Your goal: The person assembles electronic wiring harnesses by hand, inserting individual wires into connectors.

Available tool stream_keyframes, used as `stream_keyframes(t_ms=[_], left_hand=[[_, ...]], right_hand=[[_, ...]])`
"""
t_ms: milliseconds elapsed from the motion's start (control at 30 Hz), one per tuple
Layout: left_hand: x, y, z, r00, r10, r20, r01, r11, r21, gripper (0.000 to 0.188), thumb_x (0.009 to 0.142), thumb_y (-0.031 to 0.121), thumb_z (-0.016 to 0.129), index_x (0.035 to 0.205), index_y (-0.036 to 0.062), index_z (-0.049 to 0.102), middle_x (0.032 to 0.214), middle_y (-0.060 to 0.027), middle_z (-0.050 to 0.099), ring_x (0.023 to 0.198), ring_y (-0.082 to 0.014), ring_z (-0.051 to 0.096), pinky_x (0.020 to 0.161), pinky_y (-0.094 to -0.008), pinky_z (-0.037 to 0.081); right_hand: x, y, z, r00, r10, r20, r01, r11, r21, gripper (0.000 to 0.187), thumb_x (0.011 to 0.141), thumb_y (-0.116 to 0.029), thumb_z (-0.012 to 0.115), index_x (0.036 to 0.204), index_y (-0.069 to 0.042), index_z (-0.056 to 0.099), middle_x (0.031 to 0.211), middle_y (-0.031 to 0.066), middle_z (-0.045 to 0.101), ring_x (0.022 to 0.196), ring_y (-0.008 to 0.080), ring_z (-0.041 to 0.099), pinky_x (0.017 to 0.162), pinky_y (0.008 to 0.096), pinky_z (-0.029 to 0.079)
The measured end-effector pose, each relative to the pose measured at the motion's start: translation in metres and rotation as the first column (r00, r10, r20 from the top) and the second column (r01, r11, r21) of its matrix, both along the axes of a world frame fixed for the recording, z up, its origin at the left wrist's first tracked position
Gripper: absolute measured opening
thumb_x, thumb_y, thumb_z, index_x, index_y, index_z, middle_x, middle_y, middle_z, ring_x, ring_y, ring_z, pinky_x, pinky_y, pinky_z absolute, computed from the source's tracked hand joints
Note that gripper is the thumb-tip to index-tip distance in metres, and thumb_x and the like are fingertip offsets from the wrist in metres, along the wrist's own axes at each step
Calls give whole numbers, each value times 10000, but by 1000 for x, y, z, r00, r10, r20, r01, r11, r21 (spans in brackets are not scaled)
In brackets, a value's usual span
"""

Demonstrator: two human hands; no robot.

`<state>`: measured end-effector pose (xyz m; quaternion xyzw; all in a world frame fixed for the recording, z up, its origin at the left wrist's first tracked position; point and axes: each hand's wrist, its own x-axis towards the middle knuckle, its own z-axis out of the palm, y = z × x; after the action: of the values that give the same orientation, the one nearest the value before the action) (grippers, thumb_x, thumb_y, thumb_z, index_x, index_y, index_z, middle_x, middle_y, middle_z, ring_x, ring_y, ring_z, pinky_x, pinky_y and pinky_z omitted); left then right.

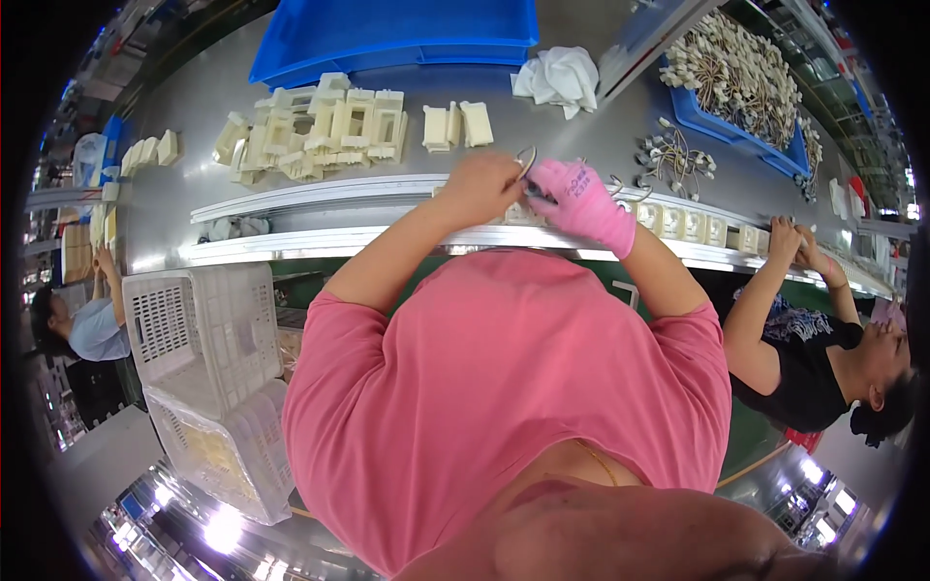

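Observation:
My bare left hand [484, 186] is closed over the metal rail track [329, 205], its fingertips pinched at a short looped wire [526, 161]. Touching or almost touching it, my right hand [585, 205] wears a pink glove. Its fingers are closed too, and whatever they hold is hidden. Under both hands a cream plastic housing [521, 215] sits in the track, partly covered. To the right, a row of similar housings [690, 227] stands in the same track. A small pile of wired connectors [675, 160] lies on the bench beyond my right hand.
A heap of cream plastic frames [325, 131] lies behind the track, below a blue tray [392, 48]. A crumpled white cloth [560, 79] and a blue bin of wired connectors [741, 87] are farther right. White crates [203, 339] stand left. Co-workers' hands [799, 242] are at the right.

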<state>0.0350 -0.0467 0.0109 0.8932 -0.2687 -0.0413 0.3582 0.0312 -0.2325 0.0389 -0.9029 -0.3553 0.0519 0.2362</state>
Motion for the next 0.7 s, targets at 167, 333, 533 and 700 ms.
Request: stream_keyframes(t_ms=[167, 333, 533, 700], left_hand=[[-11, 2, -4, 958, -53, 283, 54, 999, 4, 116, 697, 133, 576, 681, 26, 534, 741, -106, 467, 777, -284, 476, 649, -385, 386], [-14, 0, -20, 961, 24, 276, -4, 997, -74, 100, 673, 123, 583, 710, 40, 541, 756, -100, 444, 778, -274, 467, 643, -388, 381], [-21, -3, -19, 959, 68, 277, -69, 998, -7, 154, 677, 85, 555, 817, 36, 511, 776, -101, 452, 788, -285, 464, 674, -385, 381], [-22, -6, -25, 950, 106, 295, -91, 994, -65, 155, 670, 59, 548, 808, 35, 483, 808, -108, 460, 812, -291, 462, 705, -385, 377]], right_hand=[[-2, 4, -13, 983, 153, 101, -132, 974, -186, 279, 760, -284, 557, 944, -84, 496, 880, 80, 530, 806, 246, 551, 669, 381, 411], [-2, 5, -16, 970, 157, 185, -117, 970, -212, 319, 736, -300, 583, 957, -86, 500, 847, 95, 533, 761, 270, 532, 642, 388, 398], [-27, 9, -26, 946, 31, 323, -40, 999, 22, 264, 690, -156, 589, 936, -75, 540, 871, 71, 501, 799, 252, 495, 700, 379, 372], [-38, 17, -31, 928, -148, 343, 112, 986, 121, 258, 678, -148, 598, 925, -83, 567, 868, 76, 503, 834, 260, 475, 707, 384, 356]])
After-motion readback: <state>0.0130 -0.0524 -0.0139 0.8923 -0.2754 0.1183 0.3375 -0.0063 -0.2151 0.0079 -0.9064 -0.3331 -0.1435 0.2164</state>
